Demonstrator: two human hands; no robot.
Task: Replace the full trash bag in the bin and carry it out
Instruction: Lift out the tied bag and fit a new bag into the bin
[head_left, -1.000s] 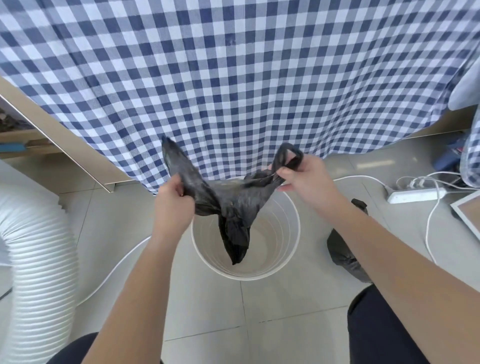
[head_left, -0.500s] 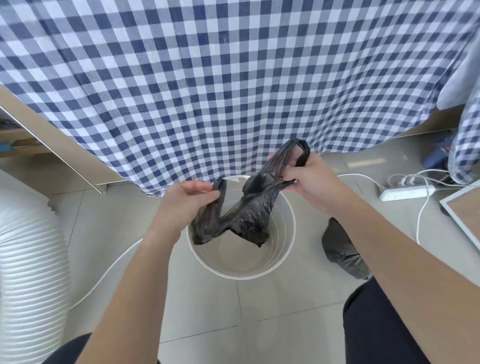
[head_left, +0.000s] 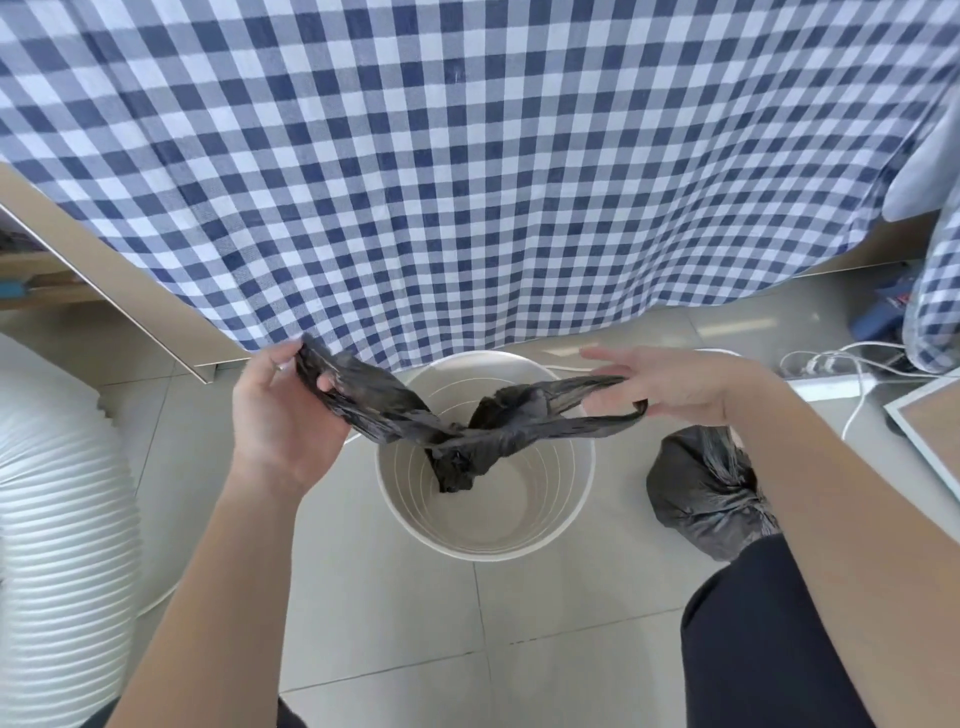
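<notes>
A round white bin (head_left: 571, 514) stands on the tiled floor below me, with no liner in it. Above it I hold a crumpled new black bag (head_left: 410, 415) stretched between both hands. My left hand (head_left: 280, 410) grips one handle at the bin's upper left. My right hand (head_left: 670, 382) has the other handle loop hooked around its fingers at the upper right. The bag's bottom hangs down into the bin. The full black trash bag (head_left: 701, 493), tied shut, lies on the floor right of the bin, partly behind my right forearm.
A blue-and-white checked cloth (head_left: 467, 182) hangs just behind the bin. A ribbed white hose (head_left: 57, 545) fills the left side. A white power strip with cables (head_left: 831, 374) and a framed board (head_left: 930, 431) lie at the right. My dark trouser knee (head_left: 769, 639) is at the lower right.
Both hands have moved apart and lower, pulling the new bag out sideways across the bin's mouth. The right hand's fingers now spread through the handle loop.
</notes>
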